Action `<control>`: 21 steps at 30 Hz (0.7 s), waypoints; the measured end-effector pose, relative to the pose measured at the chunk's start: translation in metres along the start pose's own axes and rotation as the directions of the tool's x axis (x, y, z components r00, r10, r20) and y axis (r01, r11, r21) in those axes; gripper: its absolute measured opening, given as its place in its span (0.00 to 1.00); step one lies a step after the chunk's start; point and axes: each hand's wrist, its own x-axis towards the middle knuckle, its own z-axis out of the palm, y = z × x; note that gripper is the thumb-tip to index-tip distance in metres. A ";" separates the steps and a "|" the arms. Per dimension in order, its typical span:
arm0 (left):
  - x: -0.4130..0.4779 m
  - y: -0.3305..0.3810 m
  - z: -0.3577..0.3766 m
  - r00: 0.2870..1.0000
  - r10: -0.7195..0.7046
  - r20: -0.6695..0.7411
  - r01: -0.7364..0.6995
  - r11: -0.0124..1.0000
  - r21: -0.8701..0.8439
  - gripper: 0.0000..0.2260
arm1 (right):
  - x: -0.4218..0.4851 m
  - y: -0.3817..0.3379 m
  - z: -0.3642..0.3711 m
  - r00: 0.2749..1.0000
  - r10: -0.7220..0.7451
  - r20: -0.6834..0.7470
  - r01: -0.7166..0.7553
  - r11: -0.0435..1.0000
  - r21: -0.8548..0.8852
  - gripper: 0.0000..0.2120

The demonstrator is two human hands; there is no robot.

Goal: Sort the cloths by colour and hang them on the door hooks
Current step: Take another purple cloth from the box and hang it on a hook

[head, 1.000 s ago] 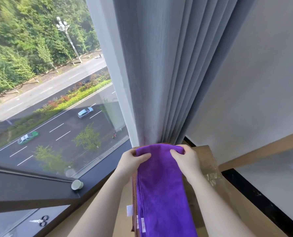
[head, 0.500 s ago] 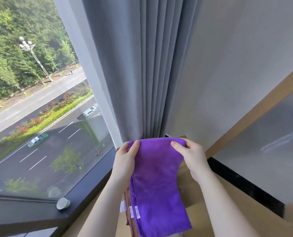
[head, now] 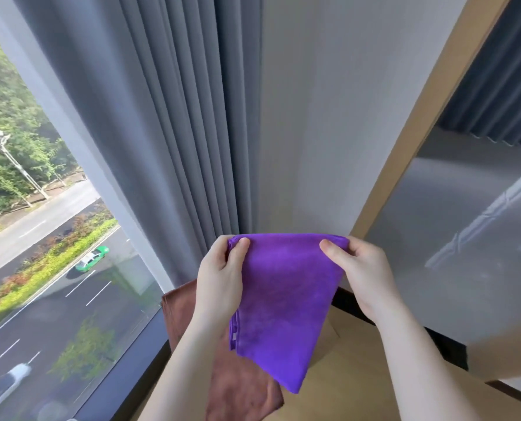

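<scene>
Purple cloth point(head: 280, 302) plush, matt microfibre (brown cloth point(head: 238, 387) likewise); curtain point(head: 174, 117) woven, matt; window glass point(head: 55, 268) glossy

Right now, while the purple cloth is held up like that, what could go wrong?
1. The left hand and right hand pinch only the top corners of the purple cloth; if one slips, it may drop onto the brown cloth below and mix the colours.
2. No door hook is in view, so the loose lower end might drag or snag while it is carried there.
</scene>
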 end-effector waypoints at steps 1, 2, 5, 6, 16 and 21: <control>-0.004 0.007 0.007 1.000 0.021 0.016 -0.021 1.000 0.004 0.09 | -0.003 -0.003 -0.014 1.000 -0.025 -0.015 0.025 1.000 -0.009 0.05; -0.009 0.015 0.016 0.999 0.041 0.030 -0.041 0.999 0.008 0.08 | -0.005 -0.006 -0.028 0.998 -0.046 -0.031 0.046 0.999 -0.014 0.05; -0.025 0.036 0.049 0.993 0.086 0.081 -0.087 0.996 0.006 0.08 | -0.014 -0.016 -0.073 0.992 -0.081 -0.100 0.083 0.996 0.022 0.04; -0.030 0.044 0.062 0.991 0.093 0.099 -0.093 0.996 -0.005 0.08 | -0.018 -0.019 -0.089 0.988 -0.093 -0.126 0.098 0.995 0.027 0.04; -0.091 0.097 0.184 0.930 0.215 0.300 -0.199 0.977 -0.081 0.09 | -0.076 -0.015 -0.230 0.911 -0.118 -0.395 0.168 0.981 0.095 0.05; -0.134 0.110 0.233 0.849 0.255 0.463 -0.231 0.967 -0.109 0.09 | -0.130 -0.003 -0.284 0.837 -0.048 -0.545 0.135 0.983 0.121 0.03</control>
